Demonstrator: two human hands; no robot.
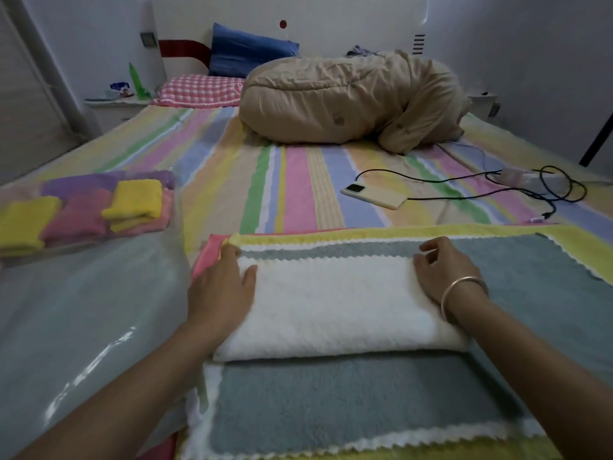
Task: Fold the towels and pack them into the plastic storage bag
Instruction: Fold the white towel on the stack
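A white towel, folded over into a long band, lies across a grey-blue towel with a white zigzag edge. Under them show a yellow towel and a pink one. My left hand presses flat on the white towel's left end, fingers straight. My right hand rests on its right end with fingers loosely curled, a metal bangle on the wrist. At the left, the clear plastic storage bag holds folded yellow, pink and purple towels at its far end.
The bed has a striped pastel sheet. A phone on a black cable lies right of centre, near a power strip. A bundled beige quilt and pillows sit at the headboard.
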